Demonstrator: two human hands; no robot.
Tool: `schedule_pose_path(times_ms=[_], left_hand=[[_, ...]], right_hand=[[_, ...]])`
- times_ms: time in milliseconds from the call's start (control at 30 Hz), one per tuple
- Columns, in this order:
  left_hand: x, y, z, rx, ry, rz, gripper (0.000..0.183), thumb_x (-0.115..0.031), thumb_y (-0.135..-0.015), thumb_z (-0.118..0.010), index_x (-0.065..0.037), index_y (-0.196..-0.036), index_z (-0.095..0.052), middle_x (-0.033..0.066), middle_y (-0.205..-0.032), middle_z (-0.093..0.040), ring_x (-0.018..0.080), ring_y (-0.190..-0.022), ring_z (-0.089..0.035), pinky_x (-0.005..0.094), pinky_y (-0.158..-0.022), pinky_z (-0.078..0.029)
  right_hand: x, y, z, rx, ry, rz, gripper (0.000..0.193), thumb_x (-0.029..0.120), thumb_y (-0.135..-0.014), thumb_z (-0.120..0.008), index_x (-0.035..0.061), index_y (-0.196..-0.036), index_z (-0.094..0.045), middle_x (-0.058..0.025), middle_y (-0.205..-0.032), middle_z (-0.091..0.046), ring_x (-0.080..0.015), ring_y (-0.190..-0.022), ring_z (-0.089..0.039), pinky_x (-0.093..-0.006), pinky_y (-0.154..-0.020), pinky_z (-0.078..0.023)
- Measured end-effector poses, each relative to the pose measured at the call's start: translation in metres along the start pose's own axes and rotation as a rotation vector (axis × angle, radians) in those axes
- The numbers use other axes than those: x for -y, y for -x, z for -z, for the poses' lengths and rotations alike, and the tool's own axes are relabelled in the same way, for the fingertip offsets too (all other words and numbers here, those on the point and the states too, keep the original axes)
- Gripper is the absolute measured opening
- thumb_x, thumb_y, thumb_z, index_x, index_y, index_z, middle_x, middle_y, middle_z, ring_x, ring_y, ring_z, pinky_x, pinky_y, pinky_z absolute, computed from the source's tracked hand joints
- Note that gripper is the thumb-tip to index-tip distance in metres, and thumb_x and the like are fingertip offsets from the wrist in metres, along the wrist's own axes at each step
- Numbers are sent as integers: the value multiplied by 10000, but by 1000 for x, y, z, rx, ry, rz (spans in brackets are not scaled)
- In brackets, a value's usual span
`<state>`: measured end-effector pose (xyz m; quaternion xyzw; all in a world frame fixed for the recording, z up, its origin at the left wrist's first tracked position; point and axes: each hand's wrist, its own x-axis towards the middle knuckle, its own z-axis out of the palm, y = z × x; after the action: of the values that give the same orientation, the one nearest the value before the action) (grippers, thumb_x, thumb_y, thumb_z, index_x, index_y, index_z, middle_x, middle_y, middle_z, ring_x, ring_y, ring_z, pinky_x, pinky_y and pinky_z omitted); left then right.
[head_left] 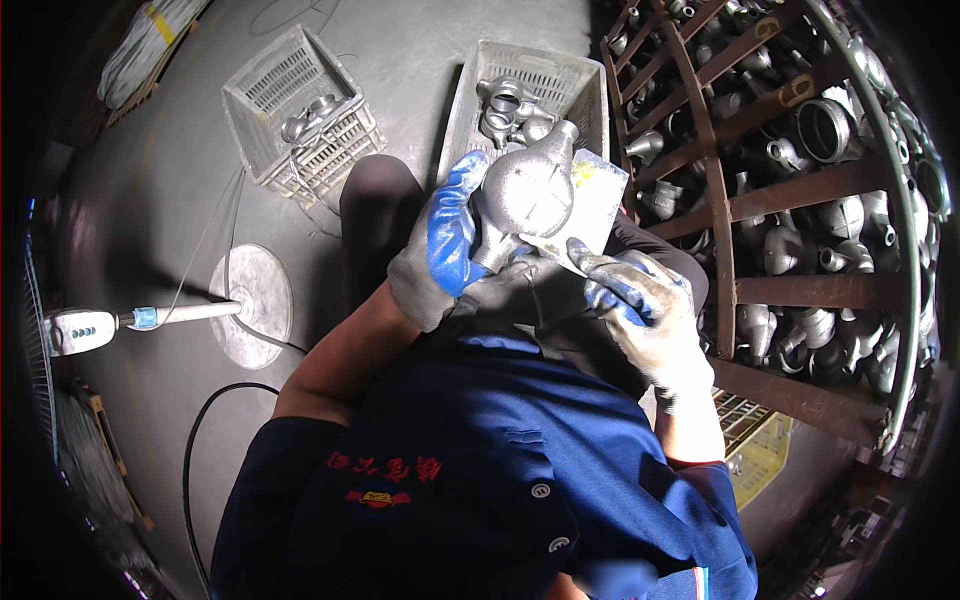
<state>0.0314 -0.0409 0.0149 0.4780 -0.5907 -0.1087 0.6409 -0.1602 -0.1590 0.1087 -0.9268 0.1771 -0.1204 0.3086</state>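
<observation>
A rough grey metal casting (528, 190) with a rounded body and pipe-like necks is held up in front of my lap. My left hand (452, 228), in a blue-coated glove, is closed around its left side and lower neck. My right hand (645, 300), gloved as well, pinches a thin, pale, flat hand tool (553, 251). The tool's tip reaches the casting's lower edge; whether it is a file or a scraper I cannot make out. Behind the casting, a light board (606, 195) with a yellow mark shows at its right.
Beyond my knees stands a grey plastic crate (583, 70) with several castings; another crate (262, 80) sits farther left. A brown metal cage (722, 190) full of castings rises at the right. A fan's round base (262, 335) and a black cable (188, 470) lie left.
</observation>
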Motion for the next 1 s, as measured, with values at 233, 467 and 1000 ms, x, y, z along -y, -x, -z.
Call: schedule_pose_path(times_ms=[233, 467, 1000], left_hand=[[-11, 7, 8, 9, -7, 285, 671, -11, -804, -643, 93, -1347, -264, 197, -1323, -414, 264, -1203, -454, 371, -1017, -391], [-5, -12, 2, 149, -362, -251, 700, -115, -645, -812, 121, -1196, -452, 214, -1166, -538, 311, -1049, -576, 371, -951, -446], [6, -6, -39, -241, 508, 492, 332, -311, -936, -490, -146, -1221, -458, 100, -1121, -558, 218, -875, -638, 393, -574, -587]], right_hand=[[-28, -19, -6, -233, -990, -343, 435, 116, -851, -594, -13, -1254, -492, -25, -863, -603, -47, -602, -458, -184, -530, -347], [-60, -21, -26, -117, -1472, -422, 235, 119, -874, -558, 39, -1093, -527, 42, -687, -483, -25, -442, -369, -165, -361, -287], [-63, -24, -56, -534, -1882, -534, 80, 132, -917, -528, 101, -989, -544, 15, -576, -457, -54, -425, -387, -181, -393, -340]])
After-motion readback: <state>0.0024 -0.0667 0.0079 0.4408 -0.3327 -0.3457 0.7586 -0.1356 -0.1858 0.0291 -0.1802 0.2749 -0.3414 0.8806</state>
